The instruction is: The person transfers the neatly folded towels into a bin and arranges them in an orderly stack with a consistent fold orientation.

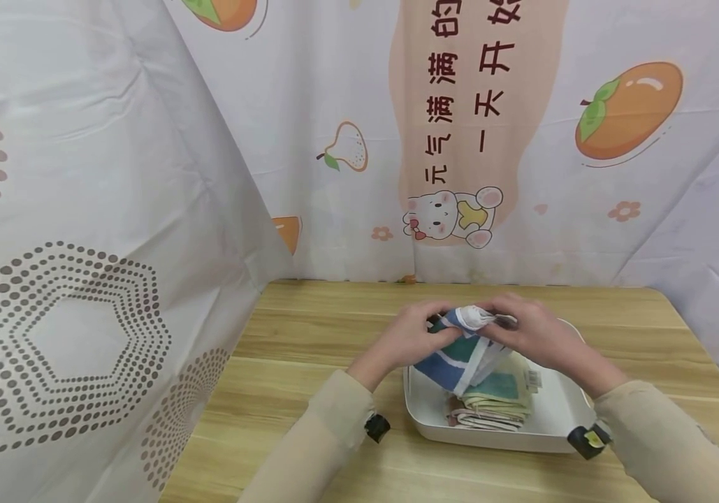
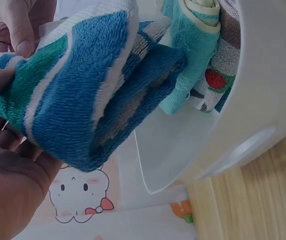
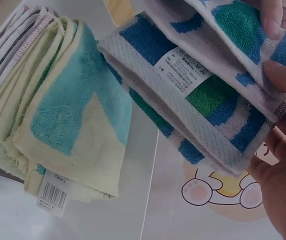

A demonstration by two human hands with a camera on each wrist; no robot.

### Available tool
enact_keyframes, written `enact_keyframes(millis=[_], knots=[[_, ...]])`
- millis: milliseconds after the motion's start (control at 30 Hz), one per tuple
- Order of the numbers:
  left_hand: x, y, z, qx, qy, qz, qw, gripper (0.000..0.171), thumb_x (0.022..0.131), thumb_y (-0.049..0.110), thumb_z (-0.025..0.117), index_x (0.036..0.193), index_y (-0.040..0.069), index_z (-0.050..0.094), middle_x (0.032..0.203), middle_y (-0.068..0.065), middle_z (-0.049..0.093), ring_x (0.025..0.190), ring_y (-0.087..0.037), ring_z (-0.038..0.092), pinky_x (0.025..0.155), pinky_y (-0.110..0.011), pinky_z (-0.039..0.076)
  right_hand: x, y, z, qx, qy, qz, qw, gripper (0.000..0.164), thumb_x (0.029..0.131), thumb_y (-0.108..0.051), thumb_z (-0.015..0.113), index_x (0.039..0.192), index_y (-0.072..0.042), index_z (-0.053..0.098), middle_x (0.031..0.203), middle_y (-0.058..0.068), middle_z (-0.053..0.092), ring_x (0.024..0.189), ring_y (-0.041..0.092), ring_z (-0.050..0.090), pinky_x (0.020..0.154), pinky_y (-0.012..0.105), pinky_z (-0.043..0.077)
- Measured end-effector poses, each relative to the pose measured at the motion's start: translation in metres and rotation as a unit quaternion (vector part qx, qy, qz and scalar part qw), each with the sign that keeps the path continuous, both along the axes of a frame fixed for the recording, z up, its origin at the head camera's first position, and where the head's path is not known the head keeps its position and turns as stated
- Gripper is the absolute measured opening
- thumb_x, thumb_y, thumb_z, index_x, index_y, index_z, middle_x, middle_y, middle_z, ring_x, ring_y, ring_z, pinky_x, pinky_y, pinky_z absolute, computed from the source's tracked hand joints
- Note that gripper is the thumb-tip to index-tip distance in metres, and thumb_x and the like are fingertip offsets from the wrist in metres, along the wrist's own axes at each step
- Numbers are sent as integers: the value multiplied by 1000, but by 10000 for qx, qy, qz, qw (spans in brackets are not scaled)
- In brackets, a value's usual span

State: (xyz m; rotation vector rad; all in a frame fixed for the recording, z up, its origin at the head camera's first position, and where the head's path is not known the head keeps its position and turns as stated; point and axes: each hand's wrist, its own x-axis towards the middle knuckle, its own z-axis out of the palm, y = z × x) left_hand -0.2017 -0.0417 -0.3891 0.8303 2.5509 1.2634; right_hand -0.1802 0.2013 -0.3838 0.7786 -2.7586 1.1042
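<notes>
A folded blue, green and white striped towel [image 1: 444, 363] hangs tilted over the white bin, gripped at its upper edge by both hands. My left hand [image 1: 411, 334] pinches its left side between thumb and fingers. On the other side my right hand [image 1: 532, 332] holds the towel with its thumb on the near face. A printed care label [image 3: 182, 71] shows on the towel in the right wrist view. Below it, a teal and cream towel [image 3: 78, 110] with a barcode tag [image 3: 53, 194] stands folded in the bin, beside a towel with a red spot [image 2: 215, 79].
The white bin [image 1: 460, 436] rests on a wood-grain table [image 1: 309, 328]. A printed cloth [image 1: 334, 84] hangs behind the table, and a dotted sheet [image 1: 82, 175] hangs at the left. Black bands [image 1: 376, 427] sit near both sleeve cuffs.
</notes>
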Motion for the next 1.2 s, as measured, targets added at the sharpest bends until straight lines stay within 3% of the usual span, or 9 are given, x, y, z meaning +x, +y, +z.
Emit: enact_keyframes(millis=[167, 333, 567, 767, 933, 1200], knots=[[1, -1, -2, 147, -13, 190, 9997, 30, 101, 30, 67, 128, 18, 66, 124, 2, 67, 106, -12, 63, 88, -28, 55, -2, 2, -1, -98, 14, 36, 9999, 32, 95, -20, 75, 126, -10, 69, 120, 7, 69, 108, 27, 67, 93, 51, 57], [-1, -4, -8, 413, 230, 422, 9980, 27, 101, 27, 67, 126, 16, 65, 119, 1, 68, 105, -14, 63, 90, -30, 55, -2, 5, -1, 12, 56, -56, 10000, 39, 94, -25, 76, 129, -9, 68, 120, 9, 70, 109, 30, 67, 90, 54, 58], [-2, -5, -10, 793, 415, 782, 9929, 24, 100, 26, 69, 121, 15, 66, 115, 1, 69, 101, -16, 63, 91, -39, 56, -2, 7, -1, 175, -122, -224, 9995, 40, 95, -31, 75, 129, -12, 68, 113, 5, 73, 92, 17, 64, 74, 35, 55], [-1, -6, -10, 1189, 157, 1074, 9870, 21, 99, 26, 69, 118, 17, 68, 111, 1, 68, 95, -14, 62, 83, -31, 54, -2, 10, 0, -164, -732, -513, 9959, 49, 96, -35, 73, 135, -8, 63, 112, 10, 71, 89, 18, 64, 72, 30, 54], [-2, -6, -11, 1525, -80, 1170, 9813, 22, 99, 24, 70, 119, 16, 68, 116, -2, 67, 92, -15, 62, 79, -33, 53, -3, 14, -3, -665, -1314, -654, 9869, 50, 95, -37, 74, 134, -7, 62, 110, 11, 69, 89, 19, 64, 72, 26, 55], [-4, -6, -14, 1927, -547, 1356, 9703, 23, 98, 25, 70, 121, 18, 68, 118, -1, 66, 89, -14, 66, 80, -33, 56, -1, 17, -7, -1255, -1793, -511, 9744, 51, 97, -33, 73, 136, -6, 55, 110, 12, 69, 92, 19, 64, 76, 28, 57]])
